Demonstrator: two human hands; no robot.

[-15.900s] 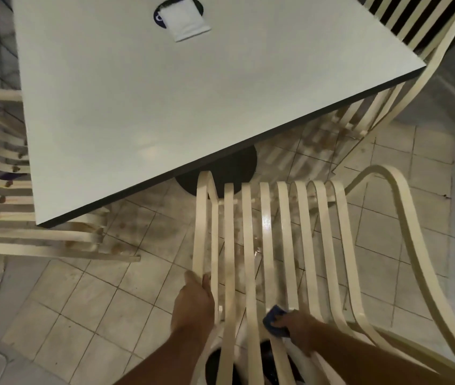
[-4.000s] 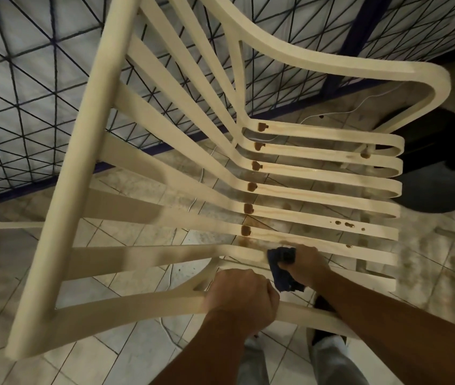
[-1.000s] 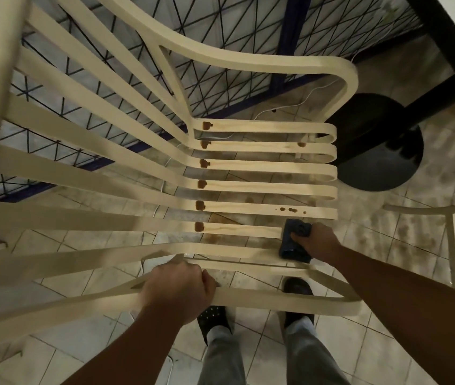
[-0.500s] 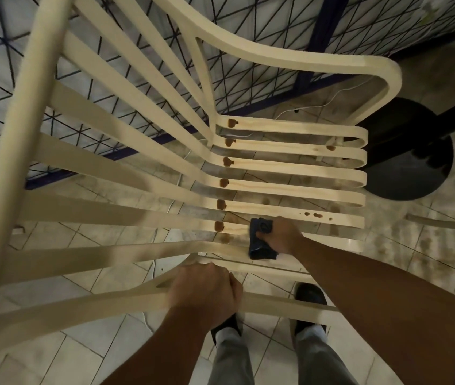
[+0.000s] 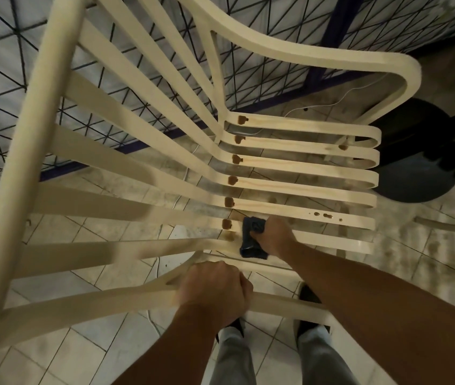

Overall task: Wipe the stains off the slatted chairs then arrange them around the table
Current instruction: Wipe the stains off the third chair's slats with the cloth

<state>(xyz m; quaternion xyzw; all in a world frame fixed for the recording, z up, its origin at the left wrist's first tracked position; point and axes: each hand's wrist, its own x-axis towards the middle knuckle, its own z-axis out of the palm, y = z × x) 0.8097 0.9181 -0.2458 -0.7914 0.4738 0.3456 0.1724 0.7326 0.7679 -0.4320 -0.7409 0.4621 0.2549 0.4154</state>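
A cream slatted chair point(image 5: 298, 165) fills the view, seen from above its near armrest. Brown stains run in a row down the inner ends of the seat slats point(image 5: 229, 202), and small brown drops point(image 5: 323, 215) sit further right on one slat. My left hand point(image 5: 215, 290) grips the near armrest rail. My right hand point(image 5: 273, 236) presses a dark blue cloth point(image 5: 251, 240) on a near seat slat, just right of the lowest stains.
A black round table base point(image 5: 418, 159) stands on the tiled floor at the right. A dark wire-mesh fence point(image 5: 276, 29) runs behind the chair. Part of another chair's rail point(image 5: 448, 226) shows at the right edge. My feet stand below the chair.
My right hand slid the cloth left along the near slat from its right end toward the stain row. The left hand kept its hold on the armrest rail.
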